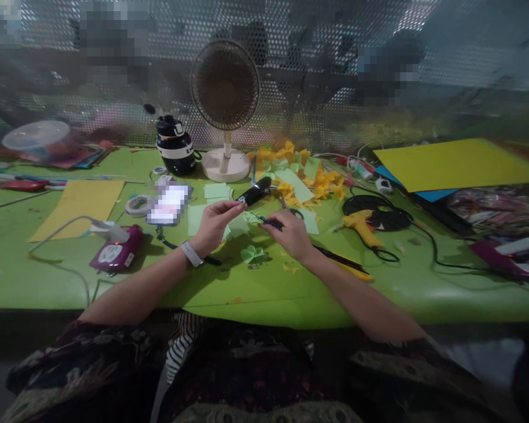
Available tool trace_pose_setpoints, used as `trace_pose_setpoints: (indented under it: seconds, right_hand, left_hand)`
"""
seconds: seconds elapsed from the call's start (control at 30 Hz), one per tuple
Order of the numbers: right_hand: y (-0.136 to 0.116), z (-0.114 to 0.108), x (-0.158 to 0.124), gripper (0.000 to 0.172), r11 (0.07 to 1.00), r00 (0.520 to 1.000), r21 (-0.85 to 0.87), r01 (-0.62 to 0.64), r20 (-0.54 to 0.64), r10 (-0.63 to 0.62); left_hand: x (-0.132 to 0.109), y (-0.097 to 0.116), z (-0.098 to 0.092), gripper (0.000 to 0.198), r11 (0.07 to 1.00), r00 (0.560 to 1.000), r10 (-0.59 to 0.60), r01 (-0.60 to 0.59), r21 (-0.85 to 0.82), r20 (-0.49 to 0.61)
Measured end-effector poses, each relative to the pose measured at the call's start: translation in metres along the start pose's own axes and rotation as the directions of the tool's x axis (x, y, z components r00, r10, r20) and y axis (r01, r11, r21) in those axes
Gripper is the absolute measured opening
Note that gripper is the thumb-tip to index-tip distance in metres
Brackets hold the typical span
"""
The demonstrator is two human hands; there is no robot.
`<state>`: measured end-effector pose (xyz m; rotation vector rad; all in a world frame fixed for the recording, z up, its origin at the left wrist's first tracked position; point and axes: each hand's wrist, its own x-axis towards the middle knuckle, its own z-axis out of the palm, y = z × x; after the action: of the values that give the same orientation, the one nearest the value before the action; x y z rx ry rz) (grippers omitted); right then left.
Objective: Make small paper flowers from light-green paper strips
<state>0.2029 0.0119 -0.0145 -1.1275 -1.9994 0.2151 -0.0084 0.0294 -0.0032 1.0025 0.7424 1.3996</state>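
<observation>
My left hand (215,226) is closed in a pinch at a small cut piece of light green paper (250,217). A black, thick-barrelled object (255,191) lies just beyond its fingertips; whether they touch it is unclear. My right hand (290,232) closes round a slim dark blue patterned tool (270,223), whose tip meets the green paper. Below the hands, a light green paper flower (253,254) rests on the table. Dark-handled scissors (296,212) lie behind my right hand, and a yellow-and-black cutter knife (344,262) lies partly under my right forearm.
Orange paper flowers (330,182) and green slips lie at the back, beside a fan (226,167) and a black bottle (176,154). A lit phone (168,204) and purple socket block (117,249) are left. A yellow glue gun (365,227) and its cable are right.
</observation>
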Motion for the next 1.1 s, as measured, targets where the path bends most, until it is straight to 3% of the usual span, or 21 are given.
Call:
trace_pose_setpoints:
  seconds: [0.2,0.63,1.1]
  right_hand:
    - [0.0006,0.0021,-0.0007,0.039,0.999,1.000,0.026,0.021,-0.002,-0.021]
    - [-0.0033,0.0017,-0.0022,0.029,0.999,0.998,0.038,-0.032,0.046,0.030]
    - [-0.0032,0.0023,-0.0020,0.036,0.998,0.998,0.040,-0.053,0.047,0.051]
  left_hand:
    - [0.0013,-0.0030,-0.0025,0.023,1.000,1.000,0.013,-0.012,-0.013,0.014]
    - [-0.0008,-0.0073,-0.0017,0.022,1.000,1.000,0.018,-0.018,0.001,0.014]
    - [-0.0014,-0.0073,-0.0011,0.024,1.000,1.000,0.028,-0.027,-0.004,0.008]
